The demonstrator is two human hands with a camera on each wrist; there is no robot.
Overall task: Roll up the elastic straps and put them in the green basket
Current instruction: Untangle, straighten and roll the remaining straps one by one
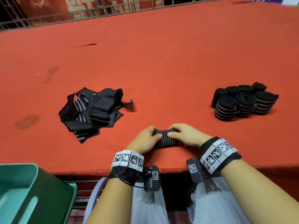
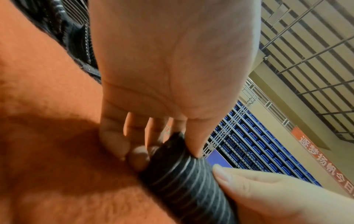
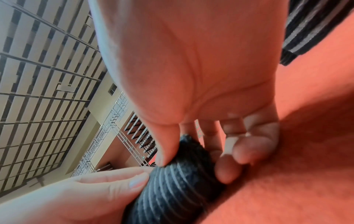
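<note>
Head view: left hand (image 1: 146,139) and right hand (image 1: 187,135) both grasping one rolled strap (image 1: 166,137) at near table (image 1: 161,54) edge; seven finished rolls (image 1: 244,101) right; loose strap pile (image 1: 92,109) left, uncountable; one green basket (image 1: 24,191) lower left.

Left wrist: thumb and fingers (image 2: 138,157) pinching roll's end.

Right wrist: same pinch, opposite end.
</note>
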